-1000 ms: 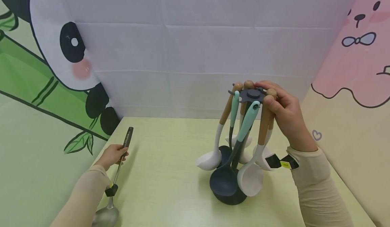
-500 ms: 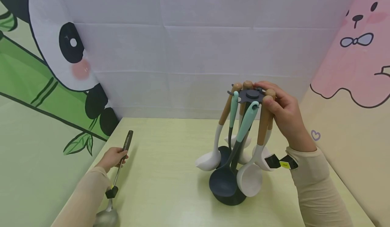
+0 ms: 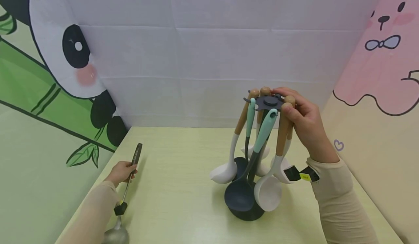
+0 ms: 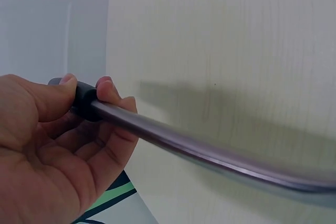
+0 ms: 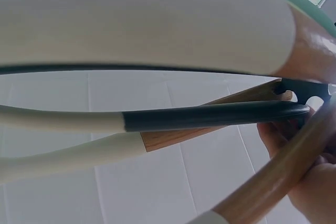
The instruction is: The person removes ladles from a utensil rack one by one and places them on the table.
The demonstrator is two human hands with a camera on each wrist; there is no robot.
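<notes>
My left hand (image 3: 122, 172) pinches a metal ladle (image 3: 116, 235) with a black handle (image 3: 137, 153), thumb and fingers at the handle's lower end. In the left wrist view the thumb lies on the black handle (image 4: 84, 100), and the bare shaft (image 4: 184, 145) slants off to the right over the table. The ladle's bowl is partly cut off at the frame's bottom edge. My right hand (image 3: 307, 118) grips the top of a dark utensil stand (image 3: 270, 102), thumb against a wooden handle (image 3: 283, 133). In the right wrist view the right hand (image 5: 310, 182) is partly hidden behind handles.
Around the stand hang several utensils: a dark ladle (image 3: 240, 196) with a mint handle, a white ladle (image 3: 268, 193), and a white spoon-like one (image 3: 224, 173). The stand's round black base (image 3: 248, 215) sits on the pale table (image 3: 176, 186). Printed cloth walls (image 3: 212, 55) enclose it.
My left hand and the ladle have shifted slightly toward the front of the table. The right hand stays at the stand's top, and the stand has hardly moved.
</notes>
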